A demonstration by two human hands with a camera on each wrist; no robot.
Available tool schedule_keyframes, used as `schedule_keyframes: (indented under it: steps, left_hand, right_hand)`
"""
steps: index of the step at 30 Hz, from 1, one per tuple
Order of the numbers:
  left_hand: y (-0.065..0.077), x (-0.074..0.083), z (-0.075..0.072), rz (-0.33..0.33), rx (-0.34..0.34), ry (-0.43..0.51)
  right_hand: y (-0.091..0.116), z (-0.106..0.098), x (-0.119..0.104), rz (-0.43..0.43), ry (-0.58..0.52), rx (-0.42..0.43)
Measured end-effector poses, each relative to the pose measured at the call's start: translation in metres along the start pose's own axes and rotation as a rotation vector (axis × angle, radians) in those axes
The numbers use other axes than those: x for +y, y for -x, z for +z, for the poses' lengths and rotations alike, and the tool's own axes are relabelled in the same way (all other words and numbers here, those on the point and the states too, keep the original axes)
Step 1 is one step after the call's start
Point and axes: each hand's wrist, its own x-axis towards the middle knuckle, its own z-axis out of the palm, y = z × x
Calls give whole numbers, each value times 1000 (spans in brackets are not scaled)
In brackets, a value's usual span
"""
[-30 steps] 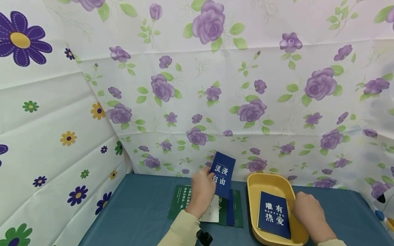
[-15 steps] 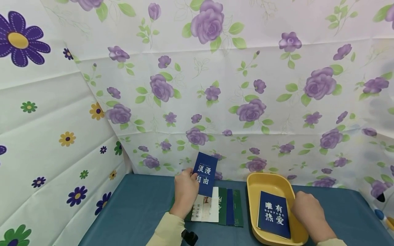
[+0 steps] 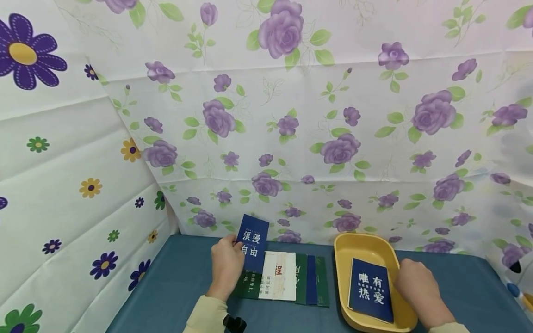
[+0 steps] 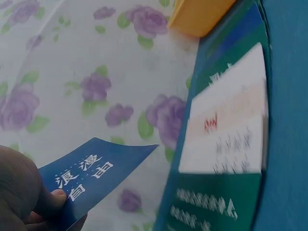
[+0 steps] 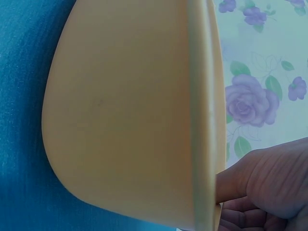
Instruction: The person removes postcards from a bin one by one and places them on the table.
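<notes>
My left hand [image 3: 226, 266] pinches a dark blue card [image 3: 255, 240] with white Chinese characters by its left edge. The card is tilted up over the left end of an overlapping row of cards on the table. In that row are a white card [image 3: 287, 277] with red lettering, a green card [image 4: 211, 197] with white text, and other green and blue ones. My right hand [image 3: 418, 286] grips the right rim of a yellow plastic tray [image 3: 364, 247]; its thumb [image 5: 231, 185] lies at the rim in the right wrist view. Inside the tray lies a stack topped by a blue card [image 3: 370, 291].
A blue-green cloth [image 3: 166, 286] covers the table. White floral sheeting [image 3: 312, 138] rises right behind the table's back edge, and another sheet [image 3: 75, 208] stands on the left. A white and blue object [image 3: 514, 291] shows at the far right edge.
My left hand has carried the blue card leftward and slightly lower, from above the row's middle to its left end, uncovering the white card. The right hand and tray have stayed put.
</notes>
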Motion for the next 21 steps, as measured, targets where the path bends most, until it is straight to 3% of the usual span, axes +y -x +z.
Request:
schedule_keyframes:
  steps: [9, 16, 21]
  left_hand:
    - [-1, -33, -9, -118, -55, -99]
    - [-1, -45, -10, -216, -148, -152]
    - [1, -51, -7, -226, -191, -170]
  right_hand:
    - [1, -3, -1, 2, -2, 0]
    - [1, -1, 0, -6, 0, -4]
    - [0, -1, 0, 2, -5, -11]
